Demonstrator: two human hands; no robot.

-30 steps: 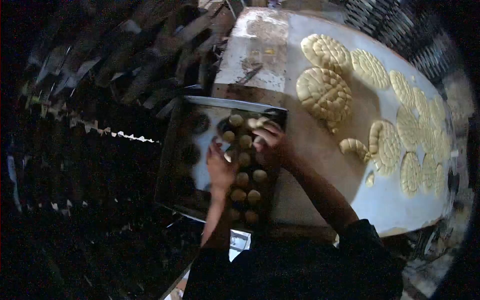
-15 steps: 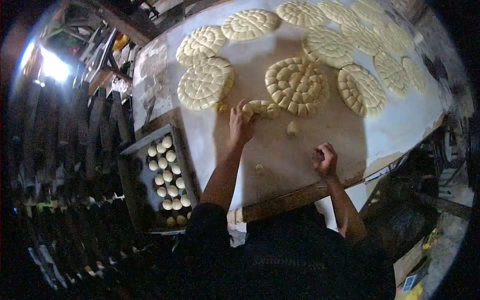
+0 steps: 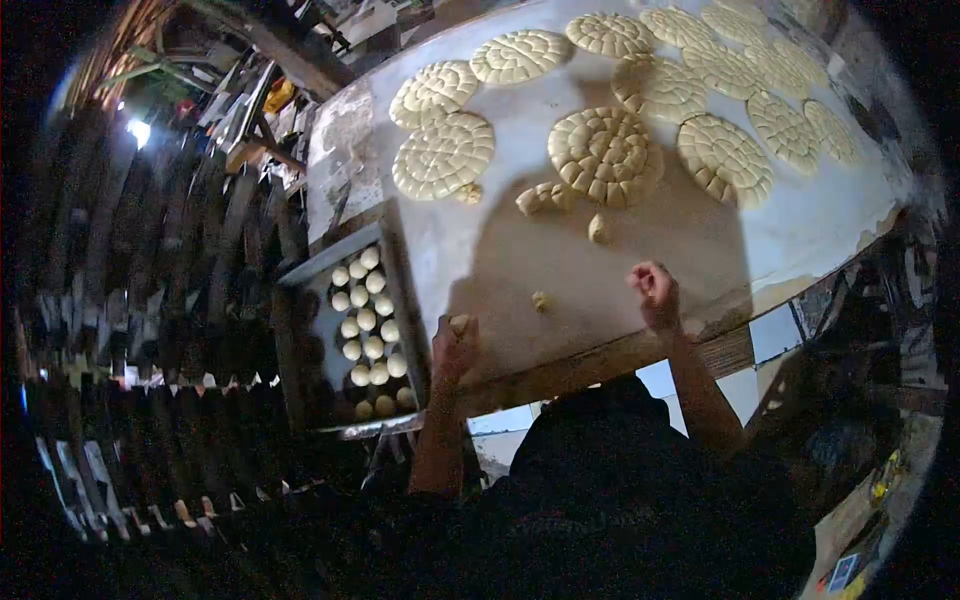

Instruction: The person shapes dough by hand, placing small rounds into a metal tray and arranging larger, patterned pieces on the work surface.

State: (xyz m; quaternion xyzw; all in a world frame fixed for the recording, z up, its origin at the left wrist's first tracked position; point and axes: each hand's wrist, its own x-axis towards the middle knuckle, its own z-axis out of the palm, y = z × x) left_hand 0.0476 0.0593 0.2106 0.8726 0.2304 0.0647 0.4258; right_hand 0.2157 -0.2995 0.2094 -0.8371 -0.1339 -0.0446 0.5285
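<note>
My left hand (image 3: pixel 455 350) is closed around a pale piece of dough (image 3: pixel 460 322) at the table's near edge, beside the tray. My right hand (image 3: pixel 655 293) hovers over the near part of the table with its fingers curled; whatever may be inside them is hidden. Beyond the hands lies a large round of dough (image 3: pixel 603 150), scored into many segments. A short strip of dough pieces (image 3: pixel 545 198) rests at its lower left. One small dough lump (image 3: pixel 597 229) sits just below the round, and a smaller bit (image 3: pixel 540 301) lies between my hands.
Several more scored dough rounds (image 3: pixel 443 157) cover the back and right of the table (image 3: pixel 430 250). A wooden tray (image 3: pixel 292 345) with rows of dough balls (image 3: pixel 367 320) stands at the left. Dark wooden slats (image 3: pixel 150 300) fill the far left.
My left hand has left the dough strip and come back toward the near edge with a piece of dough. The strip is shorter. My right hand stays curled near the same spot.
</note>
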